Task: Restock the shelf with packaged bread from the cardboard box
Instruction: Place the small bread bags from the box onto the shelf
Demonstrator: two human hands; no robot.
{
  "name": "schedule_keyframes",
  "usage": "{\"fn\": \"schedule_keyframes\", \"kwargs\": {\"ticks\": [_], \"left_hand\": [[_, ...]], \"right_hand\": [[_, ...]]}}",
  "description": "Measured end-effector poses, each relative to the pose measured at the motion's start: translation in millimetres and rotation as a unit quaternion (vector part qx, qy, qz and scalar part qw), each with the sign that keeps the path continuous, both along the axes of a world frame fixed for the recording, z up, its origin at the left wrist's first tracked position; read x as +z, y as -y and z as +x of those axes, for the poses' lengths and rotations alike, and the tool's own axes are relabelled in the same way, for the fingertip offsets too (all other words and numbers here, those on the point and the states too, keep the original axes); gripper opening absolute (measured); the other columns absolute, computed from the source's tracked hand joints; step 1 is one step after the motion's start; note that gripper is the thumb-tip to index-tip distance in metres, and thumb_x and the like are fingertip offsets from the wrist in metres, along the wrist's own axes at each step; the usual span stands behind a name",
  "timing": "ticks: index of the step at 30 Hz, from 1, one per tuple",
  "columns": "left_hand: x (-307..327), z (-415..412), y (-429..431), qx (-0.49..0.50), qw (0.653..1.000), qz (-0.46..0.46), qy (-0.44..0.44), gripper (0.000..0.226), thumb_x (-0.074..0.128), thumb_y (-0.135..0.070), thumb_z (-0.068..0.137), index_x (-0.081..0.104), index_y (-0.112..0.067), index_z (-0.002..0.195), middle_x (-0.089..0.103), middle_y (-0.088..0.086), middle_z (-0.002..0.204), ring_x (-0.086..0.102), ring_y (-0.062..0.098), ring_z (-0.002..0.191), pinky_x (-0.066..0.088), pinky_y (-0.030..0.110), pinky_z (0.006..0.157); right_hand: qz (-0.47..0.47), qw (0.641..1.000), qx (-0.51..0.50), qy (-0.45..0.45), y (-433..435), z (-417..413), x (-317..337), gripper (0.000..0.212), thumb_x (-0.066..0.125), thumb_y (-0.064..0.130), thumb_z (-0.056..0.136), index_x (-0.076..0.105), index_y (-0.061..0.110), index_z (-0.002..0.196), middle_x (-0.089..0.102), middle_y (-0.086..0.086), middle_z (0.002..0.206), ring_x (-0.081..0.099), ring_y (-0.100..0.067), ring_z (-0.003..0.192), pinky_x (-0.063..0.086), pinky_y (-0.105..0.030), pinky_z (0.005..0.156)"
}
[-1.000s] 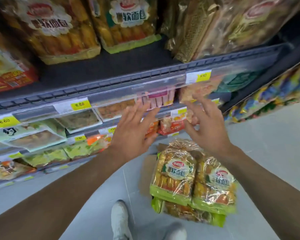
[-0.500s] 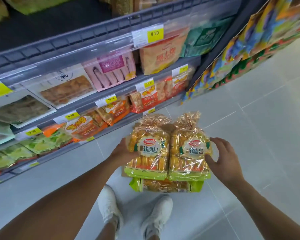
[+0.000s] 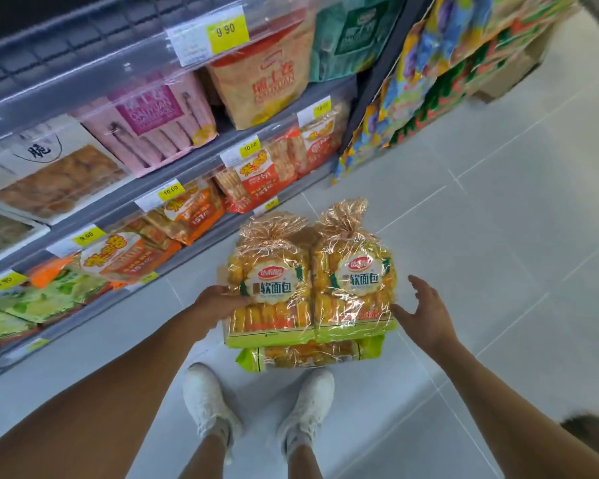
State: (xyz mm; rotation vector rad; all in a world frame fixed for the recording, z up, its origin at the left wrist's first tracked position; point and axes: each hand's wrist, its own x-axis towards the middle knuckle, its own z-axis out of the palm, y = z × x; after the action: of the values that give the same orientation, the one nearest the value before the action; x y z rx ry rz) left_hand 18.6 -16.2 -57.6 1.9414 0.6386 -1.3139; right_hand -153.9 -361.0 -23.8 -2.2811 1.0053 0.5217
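Two clear bags of yellow bread lie side by side on the floor pile, the left bread package (image 3: 274, 292) and the right bread package (image 3: 355, 288). A third package (image 3: 308, 356) lies under them. Only a sliver of the cardboard box (image 3: 222, 271) shows at the left. My left hand (image 3: 218, 302) grips the left package's left edge, thumb on its face and fingers hidden beneath. My right hand (image 3: 426, 316) is spread open beside the right package, thumb at its lower right edge.
Grey shelves (image 3: 201, 157) with price tags and snack bags run along the left. A colourful display rack (image 3: 429, 81) stands at the upper right. My white shoes (image 3: 208, 402) stand on the tiled floor just before the pile.
The view has dropped from the upper shelf to the floor pile. Both hands came down from shelf height to the two top packages. The left hand took hold of the left one.
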Motion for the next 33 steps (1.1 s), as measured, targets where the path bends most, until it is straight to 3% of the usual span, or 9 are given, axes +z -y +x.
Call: {"fn": "schedule_keyframes", "kwargs": {"ticks": [2,5,9,11,15,20,22,25,33], "left_hand": [[0,-1,1,-0.013,1.0,-0.012,-0.004,0.06,0.085,-0.037,0.076,0.061,-0.01,0.124,0.067,0.009,0.114,0.058,0.023,0.097,0.045,0.035,0.074],[1,-4,4,-0.009,0.999,-0.03,0.006,0.038,0.084,-0.032,0.079,0.064,-0.013,0.104,0.062,0.0,0.095,0.053,0.022,0.098,0.04,0.034,0.079],[1,-9,2,-0.008,0.997,-0.067,0.034,0.024,0.082,-0.028,0.081,0.065,-0.022,0.096,0.07,0.0,0.097,0.062,0.021,0.097,0.044,0.03,0.069],[0,-13,-2,0.024,0.995,-0.097,0.016,0.032,0.083,-0.024,0.08,0.062,-0.022,0.105,0.073,0.004,0.104,0.067,0.02,0.092,0.047,0.032,0.071],[7,-19,-7,0.037,0.991,-0.128,0.009,0.053,0.088,-0.028,0.074,0.057,-0.023,0.118,0.073,0.004,0.11,0.07,0.023,0.094,0.052,0.035,0.072],[12,-19,-11,0.035,0.99,-0.133,0.023,0.042,0.081,-0.028,0.081,0.056,-0.026,0.115,0.071,0.005,0.114,0.07,0.025,0.099,0.056,0.042,0.08],[14,-18,-12,0.036,0.99,-0.134,0.028,0.044,0.081,-0.028,0.082,0.057,-0.024,0.118,0.071,0.005,0.115,0.07,0.023,0.097,0.054,0.037,0.072],[17,-18,-14,0.033,0.99,-0.132,0.032,0.049,0.081,-0.03,0.081,0.056,-0.023,0.123,0.071,0.005,0.116,0.071,0.023,0.096,0.052,0.033,0.066],[20,-17,-22,0.023,0.99,-0.126,0.051,0.048,0.081,-0.035,0.081,0.057,-0.025,0.122,0.07,0.003,0.117,0.07,0.022,0.099,0.053,0.035,0.07]], "right_hand": [[0.029,0.999,-0.021,-0.029,0,6,-4,0.084,0.075,0.04,0.084,0.032,0.016,0.153,0.044,-0.014,0.151,0.046,-0.033,0.136,0.041,-0.045,0.109],[0.081,0.993,-0.069,-0.044,0,16,-11,0.094,0.076,0.044,0.083,0.023,0.017,0.156,0.04,-0.014,0.155,0.044,-0.035,0.138,0.04,-0.044,0.109],[0.14,0.979,-0.138,-0.045,-1,27,-24,0.097,0.078,0.038,0.084,0.018,0.017,0.158,0.037,-0.013,0.157,0.044,-0.034,0.138,0.042,-0.046,0.11],[0.151,0.976,-0.153,-0.048,-2,30,-29,0.093,0.079,0.034,0.083,0.024,0.015,0.156,0.048,-0.013,0.149,0.055,-0.032,0.127,0.048,-0.044,0.103],[0.163,0.971,-0.174,-0.032,-4,33,-33,0.081,0.082,0.03,0.08,0.039,0.015,0.147,0.067,-0.009,0.125,0.07,-0.02,0.083,0.055,-0.028,0.065],[0.188,0.962,-0.194,-0.041,3,35,-35,0.088,0.086,0.04,0.073,0.045,0.011,0.146,0.069,-0.01,0.121,0.069,-0.027,0.103,0.054,-0.041,0.096],[0.195,0.962,-0.187,-0.04,2,34,-33,0.072,0.087,0.042,0.072,0.06,0.011,0.131,0.073,-0.008,0.11,0.071,-0.023,0.094,0.058,-0.038,0.088],[0.223,0.955,-0.194,-0.027,-1,35,-26,0.058,0.089,0.036,0.07,0.063,0.012,0.116,0.073,-0.006,0.106,0.073,-0.018,0.084,0.057,-0.028,0.065],[0.273,0.947,-0.169,0.003,-14,35,-11,0.048,0.085,0.036,0.077,0.065,0.013,0.114,0.076,-0.003,0.09,0.066,-0.011,0.058,0.049,-0.023,0.05]]}}
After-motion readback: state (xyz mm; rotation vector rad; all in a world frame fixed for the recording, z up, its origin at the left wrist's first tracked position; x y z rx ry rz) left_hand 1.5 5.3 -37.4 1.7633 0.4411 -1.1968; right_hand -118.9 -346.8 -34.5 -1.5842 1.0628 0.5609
